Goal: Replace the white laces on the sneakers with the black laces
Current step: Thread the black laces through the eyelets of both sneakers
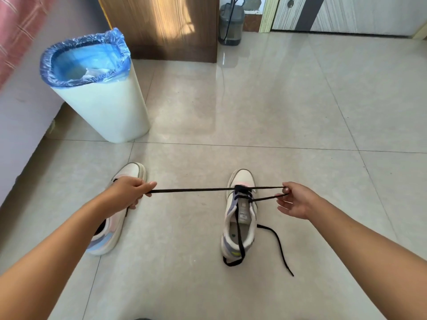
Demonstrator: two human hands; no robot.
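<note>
Currently a black lace (pixel 191 191) is held taut across the right sneaker (pixel 240 215), threaded through its lower eyelets. One end is gripped by the left hand (pixel 130 192), fingers curled round it, out to the left over the left sneaker (pixel 111 218). The other strand is pinched between thumb and fingertip of the right hand (pixel 295 200), remaining fingers loosely spread. A slack length of lace is draped over the tongue and trails past the heel onto the tiled floor (pixel 277 112). Both sneakers are set apart on the floor. A white bin (pixel 104 107) with a blue liner is stood behind the left sneaker.
</note>
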